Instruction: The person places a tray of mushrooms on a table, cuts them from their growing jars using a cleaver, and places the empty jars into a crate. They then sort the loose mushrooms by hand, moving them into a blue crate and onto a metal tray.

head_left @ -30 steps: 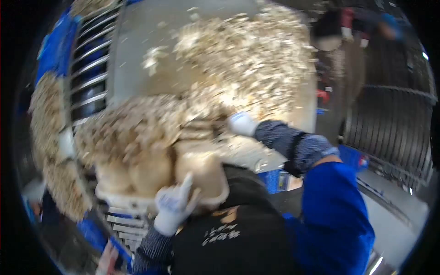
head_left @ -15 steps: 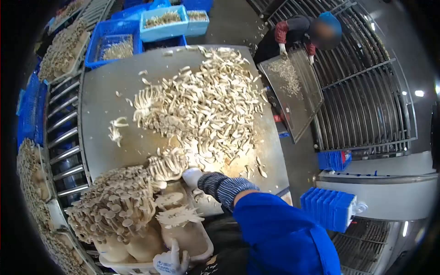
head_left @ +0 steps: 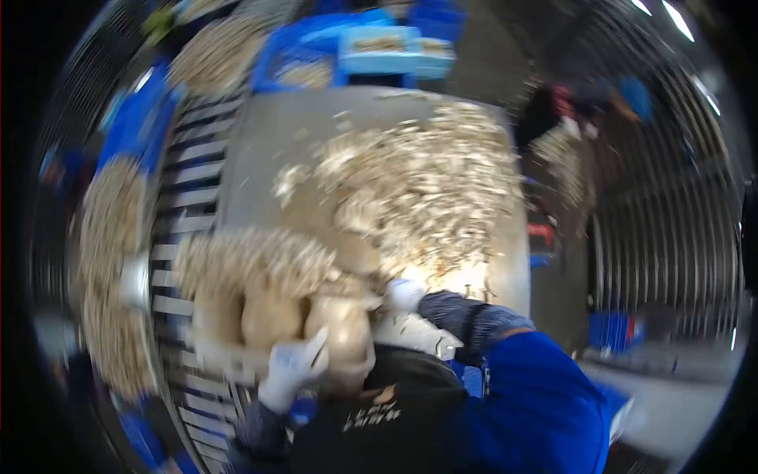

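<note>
My left hand (head_left: 290, 370), in a white glove, rests at the front of a pale crate (head_left: 237, 362), its thumb raised apart from the palm beside a rounded mushroom block (head_left: 339, 328). More blocks stand in the crate, topped by a dense cluster of mushrooms (head_left: 245, 259). My right hand (head_left: 405, 295), also gloved, is at the table's near edge, right of the blocks. It looks closed in a rounded fist; what it may hold is hidden by blur. Just beyond it, loose mushrooms (head_left: 442, 189) are heaped on the metal table (head_left: 264, 142).
A roller conveyor (head_left: 193, 174) runs along the left, with further mushroom crates (head_left: 110, 237) past it. Blue baskets (head_left: 272, 59) and light-blue boxes (head_left: 380, 49) stand at the far end. Another person (head_left: 580, 103) works at the right beside metal racks (head_left: 663, 205).
The view has swung, shifting the scene rightward and blurring it. A small clump of mushrooms now lies apart from the crate's cluster, on the table. My right hand stays near the crate.
</note>
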`<state>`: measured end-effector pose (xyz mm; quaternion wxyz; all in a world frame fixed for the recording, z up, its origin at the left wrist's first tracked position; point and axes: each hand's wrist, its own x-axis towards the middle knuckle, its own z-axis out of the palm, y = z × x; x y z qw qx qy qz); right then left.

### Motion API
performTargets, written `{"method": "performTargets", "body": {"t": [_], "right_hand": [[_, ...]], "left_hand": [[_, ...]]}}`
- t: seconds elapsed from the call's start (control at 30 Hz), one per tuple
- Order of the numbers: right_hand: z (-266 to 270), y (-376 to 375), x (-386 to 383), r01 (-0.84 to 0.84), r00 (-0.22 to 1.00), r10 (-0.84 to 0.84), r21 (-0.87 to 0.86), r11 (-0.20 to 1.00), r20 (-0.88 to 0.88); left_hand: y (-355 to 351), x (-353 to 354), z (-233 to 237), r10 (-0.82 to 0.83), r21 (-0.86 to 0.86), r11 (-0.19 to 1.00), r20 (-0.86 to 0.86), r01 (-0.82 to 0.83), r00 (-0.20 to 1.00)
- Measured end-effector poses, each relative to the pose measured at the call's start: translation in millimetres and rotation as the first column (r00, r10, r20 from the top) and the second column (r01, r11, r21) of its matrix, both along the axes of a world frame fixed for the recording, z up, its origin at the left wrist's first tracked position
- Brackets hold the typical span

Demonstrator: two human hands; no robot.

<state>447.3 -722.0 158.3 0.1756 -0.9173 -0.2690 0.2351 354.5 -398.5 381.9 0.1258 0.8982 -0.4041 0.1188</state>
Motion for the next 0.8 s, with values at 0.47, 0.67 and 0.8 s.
{"method": "performTargets", "body": {"t": [0.47, 0.67, 0.8], "right_hand": [[288, 53, -22, -0.208, 0.965, 0.164, 0.214, 0.954, 0.205], [287, 128, 6, -0.277, 0.941, 0.256, 0.072, 0.958, 0.221], [299, 131, 12, -0.169, 0.975, 0.165, 0.012, 0.986, 0.15]], "left_hand": [[53, -53, 2, 0.655, -0.234, 0.697, -0.177, -0.678, 0.734], [61, -42, 8, 0.687, -0.217, 0.66, -0.212, -0.719, 0.695], [77, -24, 2, 0.636, -0.09, 0.676, -0.431, -0.731, 0.641]]}}
